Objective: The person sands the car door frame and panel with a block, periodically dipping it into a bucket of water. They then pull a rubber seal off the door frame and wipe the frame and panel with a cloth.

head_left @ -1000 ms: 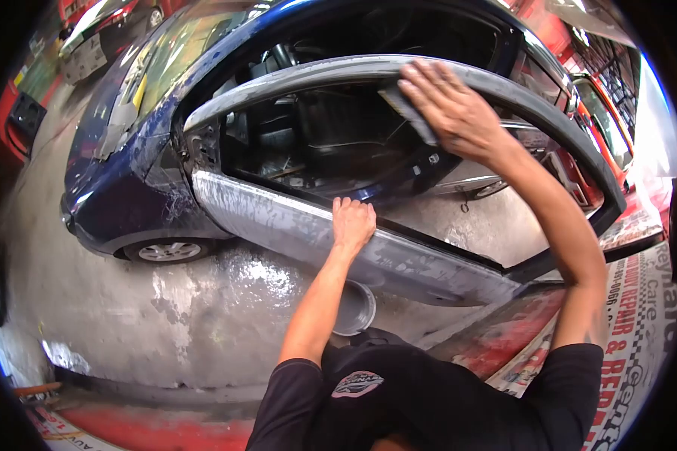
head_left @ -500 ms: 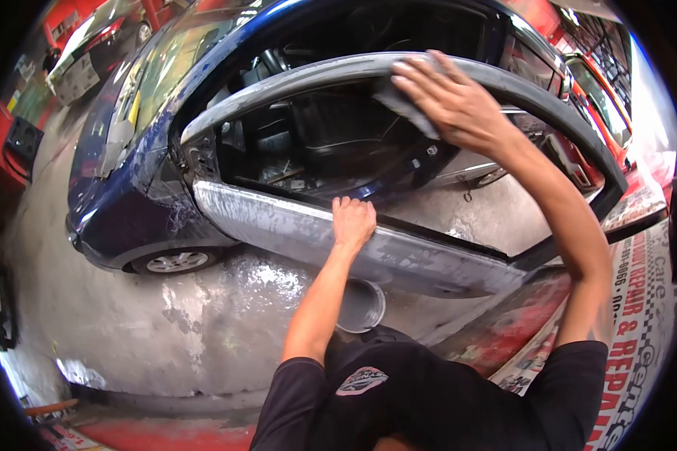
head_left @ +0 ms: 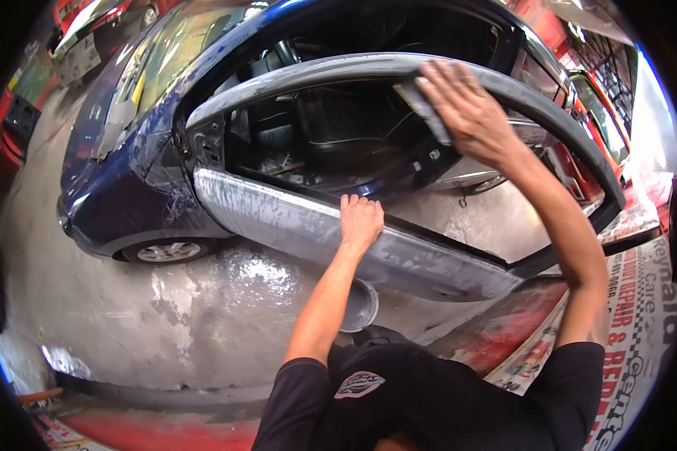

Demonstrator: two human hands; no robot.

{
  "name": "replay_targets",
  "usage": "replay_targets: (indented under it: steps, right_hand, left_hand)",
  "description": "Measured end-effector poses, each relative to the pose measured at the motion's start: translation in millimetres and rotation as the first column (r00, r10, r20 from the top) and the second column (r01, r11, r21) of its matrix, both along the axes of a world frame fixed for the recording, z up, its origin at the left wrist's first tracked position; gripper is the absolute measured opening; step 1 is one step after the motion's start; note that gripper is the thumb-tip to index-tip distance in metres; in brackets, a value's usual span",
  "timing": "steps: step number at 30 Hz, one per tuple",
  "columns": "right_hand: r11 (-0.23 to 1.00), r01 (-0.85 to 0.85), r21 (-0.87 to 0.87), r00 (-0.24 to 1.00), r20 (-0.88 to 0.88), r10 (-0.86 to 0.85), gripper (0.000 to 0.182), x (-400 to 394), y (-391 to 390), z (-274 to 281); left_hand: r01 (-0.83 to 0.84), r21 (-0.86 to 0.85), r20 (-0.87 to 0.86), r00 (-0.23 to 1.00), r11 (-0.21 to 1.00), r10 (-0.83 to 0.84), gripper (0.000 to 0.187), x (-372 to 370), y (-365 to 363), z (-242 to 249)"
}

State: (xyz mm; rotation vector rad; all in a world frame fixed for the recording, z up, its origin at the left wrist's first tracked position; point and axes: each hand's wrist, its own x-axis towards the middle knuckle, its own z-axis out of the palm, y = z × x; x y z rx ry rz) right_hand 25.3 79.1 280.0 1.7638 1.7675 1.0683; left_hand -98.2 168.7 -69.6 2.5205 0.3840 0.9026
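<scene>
A grey, partly sanded car door (head_left: 278, 214) hangs swung out from a blue car (head_left: 120, 180). My left hand (head_left: 362, 222) is closed over the door's lower window edge, its fingers hooked over the top. Up on the curved window frame (head_left: 316, 69), my right hand (head_left: 465, 109) lies with its fingers stretched, pressing a grey sheet of sandpaper (head_left: 426, 111) against the frame. Part of the sheet sticks out below the fingers; the rest is hidden under the palm.
A grey bucket (head_left: 361, 307) stands on the wet concrete floor (head_left: 195, 323) beneath the door, close to my body. A printed banner (head_left: 624, 316) lies at the right. Behind the door is the dark car interior (head_left: 331, 120); a red vehicle (head_left: 598, 113) stands farther back.
My right hand has slid a little to the right and down along the window frame with the sandpaper. My left hand keeps its hold on the door, and the view has shifted slightly.
</scene>
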Motion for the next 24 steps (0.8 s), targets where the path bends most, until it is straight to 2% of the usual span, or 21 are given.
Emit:
replay_targets:
  steps: [3, 5, 6, 7, 9, 11, 13, 15, 17, 21, 24]
  right_hand:
    - [0.996, -0.093, -0.005, 0.993, -0.077, 0.092, 0.056, -10.7, 43.9, -16.4]
    - [0.994, -0.100, -0.048, 0.994, -0.052, 0.098, 0.055, 2.2, 22.2, -2.1]
    - [0.995, -0.013, -0.096, 1.000, -0.015, 0.012, 0.056, -3.4, 3.7, 13.4]
    - [0.998, -0.045, -0.053, 0.999, -0.010, 0.044, 0.058, 13.2, -17.2, 16.5]
    - [0.998, 0.009, -0.056, 1.000, 0.002, -0.009, 0.061, 12.5, -26.5, 18.2]
    - [0.999, 0.015, -0.035, 0.999, -0.040, -0.016, 0.062, -1.1, 3.5, -2.4]
    - [0.995, -0.096, -0.041, 0.992, -0.080, 0.093, 0.061, -7.9, 45.7, -25.1]
    - [0.993, -0.095, -0.069, 0.995, -0.009, 0.094, 0.059, -19.9, 68.0, -30.1]
    - [0.994, -0.101, -0.032, 0.994, -0.044, 0.099, 0.054, -10.3, 41.3, -12.5]
    - [1.000, -0.007, -0.002, 1.000, -0.017, 0.007, 0.055, 1.2, -15.5, 14.6]
    - [0.999, -0.052, 0.016, 0.999, -0.012, 0.052, 0.055, -7.2, 35.2, -13.9]
  left_hand:
    - [0.036, 0.023, -0.056, 0.998, 0.999, -0.035, 0.036, 0.7, 0.6, 1.6]
    - [0.061, 0.040, -0.098, 0.994, 0.997, -0.057, 0.036, 0.4, 2.2, 1.5]
    - [0.048, 0.035, -0.067, 0.997, 0.998, -0.046, 0.035, -1.6, 0.7, 0.5]
    - [0.029, 0.031, -0.026, 0.999, 0.999, -0.028, 0.034, -0.2, 3.0, 1.5]
    - [0.010, 0.018, -0.007, 1.000, 1.000, -0.010, 0.034, -1.1, 1.3, -0.2]
    - [0.006, 0.022, 0.005, 1.000, 1.000, -0.006, 0.034, 0.6, 2.9, 2.3]
    - [0.050, 0.062, -0.095, 0.995, 0.997, -0.044, 0.035, -1.8, 2.1, 6.5]
    - [0.051, 0.062, -0.083, 0.995, 0.997, -0.046, 0.036, 3.3, 0.5, 0.2]
    - [0.037, 0.044, -0.078, 0.996, 0.998, -0.033, 0.036, -0.5, 1.6, -2.4]
    - [0.018, 0.010, -0.024, 1.000, 1.000, -0.018, 0.038, 1.2, 4.6, 2.8]
    - [0.020, 0.020, -0.012, 1.000, 1.000, -0.020, 0.038, -1.2, 2.7, 1.2]
